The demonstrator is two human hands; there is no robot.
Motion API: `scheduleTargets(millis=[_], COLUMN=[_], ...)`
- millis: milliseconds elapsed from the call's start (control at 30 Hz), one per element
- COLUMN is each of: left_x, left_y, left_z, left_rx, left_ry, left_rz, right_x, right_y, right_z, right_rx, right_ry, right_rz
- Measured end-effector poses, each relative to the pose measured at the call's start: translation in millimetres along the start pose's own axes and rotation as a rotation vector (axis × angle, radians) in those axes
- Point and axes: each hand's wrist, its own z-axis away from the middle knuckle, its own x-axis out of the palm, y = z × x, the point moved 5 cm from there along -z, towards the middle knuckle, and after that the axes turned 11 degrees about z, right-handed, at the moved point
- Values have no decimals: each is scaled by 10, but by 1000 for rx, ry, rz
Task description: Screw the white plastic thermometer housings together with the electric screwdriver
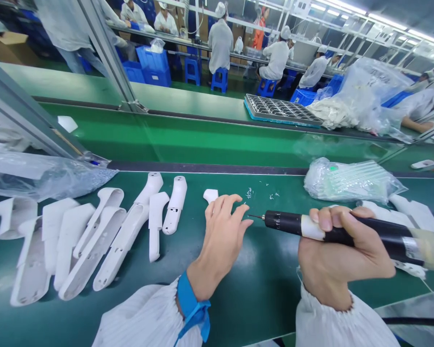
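My right hand [342,248] grips a black and white electric screwdriver [285,222], its thin bit pointing left. At the bit's tip is my left hand [222,229], fingers curved, thumb and index finger apart; I see nothing held between them. Just beyond its knuckles lies a white plastic piece [210,195], partly hidden by the hand. Several tiny screws [249,193] lie scattered on the green tabletop past my left fingertips. Left of that hand rest white curved plastic housing halves [121,246], with a smaller housing [174,205] closest to it.
A clear bag of pale sticks [350,179] lies at the back right. More white parts [417,214] sit behind my right hand. Bagged material [43,173] is at the left. Beyond the green divider [188,137] are a gridded tray [280,111] and several people working.
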Motion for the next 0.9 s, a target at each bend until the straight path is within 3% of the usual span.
scheduleTargets(millis=[167, 500, 667, 767, 900], left_x=[-14, -7, -20, -101, -192], left_y=[47, 130, 130, 71, -182], left_z=[-21, 10, 1, -10, 3], left_rx=[38, 152, 177, 72, -317], left_ry=[-35, -146, -163, -65, 148], left_rz=[102, -91, -49, 39, -45], right_x=[-63, -68, -78, -130, -201], right_y=[-89, -128, -92, -80, -116], right_z=[28, 69, 78, 50, 17], right_rx=[-15, -7, -15, -9, -35], right_ry=[-23, 9, -17, 23, 54], right_rz=[19, 82, 48, 29, 32])
